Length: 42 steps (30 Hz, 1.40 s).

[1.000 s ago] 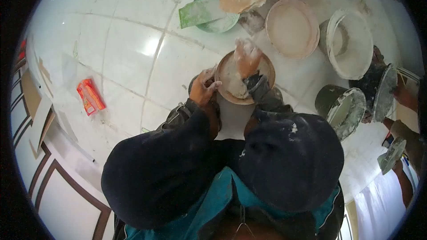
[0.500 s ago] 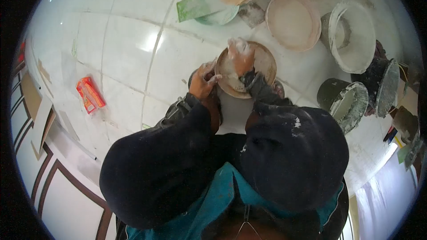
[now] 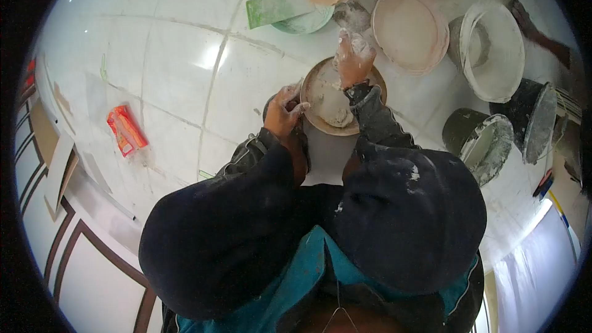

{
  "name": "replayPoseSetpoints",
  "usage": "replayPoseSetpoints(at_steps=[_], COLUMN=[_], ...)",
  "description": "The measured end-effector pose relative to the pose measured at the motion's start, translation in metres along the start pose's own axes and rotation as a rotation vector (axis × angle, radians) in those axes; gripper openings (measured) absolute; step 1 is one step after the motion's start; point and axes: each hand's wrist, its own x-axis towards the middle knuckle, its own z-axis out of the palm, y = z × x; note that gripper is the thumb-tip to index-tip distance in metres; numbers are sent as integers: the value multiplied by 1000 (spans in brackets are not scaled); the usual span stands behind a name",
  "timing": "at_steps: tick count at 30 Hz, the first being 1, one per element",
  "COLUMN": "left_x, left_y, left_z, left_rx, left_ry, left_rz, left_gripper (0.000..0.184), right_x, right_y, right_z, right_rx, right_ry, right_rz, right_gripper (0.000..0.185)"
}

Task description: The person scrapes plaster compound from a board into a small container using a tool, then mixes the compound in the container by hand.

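A round, shallow bowl [image 3: 308, 113] of wet white-grey plaster [image 3: 336, 111] stands on the floor between my feet. My left hand [image 3: 285, 111] grips its left rim with thumb and curled fingers. Over the far right rim is my right hand [image 3: 356, 58], its fingers closed and coated with white plaster. Whatever may be inside those fingers is hidden. A lump of thicker plaster lies in the near right part of the bowl.
Beyond the bowl are a pink basin [image 3: 410, 31] and a green basin [image 3: 308, 21] with a green board [image 3: 277, 7]. A whitish bucket [image 3: 493, 52] and dark bucket [image 3: 465, 135] lie tipped at right. Another person's arm [image 3: 546, 40] reaches in there. An orange packet [image 3: 126, 131] lies left.
My right hand has moved from inside the bowl up and right to its far rim, uncovering the plaster. My left hand stays on the rim. Another person's arm now shows at upper right.
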Motion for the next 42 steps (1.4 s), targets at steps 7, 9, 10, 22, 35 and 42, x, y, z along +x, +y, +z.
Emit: replayPoseSetpoints(at_steps=[7,9,10,22,35,42], left_x=[5,3,0,2,5,5], left_y=[-9,-19,-19,-8,-10,3], left_z=[0,4,5,2,3,-1], left_rx=[-34,-51,-55,32,81,-23], left_ry=[-37,-22,-23,-40,-45,-70], left_rz=[-58,35,29,-9,22,-58], left_gripper=[58,58,58,56,58,58], right_x=[-15,-6,-5,7,0,-9], right_y=[26,41,34,-22,-3,-29], right_z=[-12,-20,-22,-4,-2,-2], right_rx=[-726,-315,-184,766,-262,326], right_ry=[234,191,188,380,360,193], right_rz=[-648,-37,170,627,-185,399], right_gripper=[6,7,10,23,13,14])
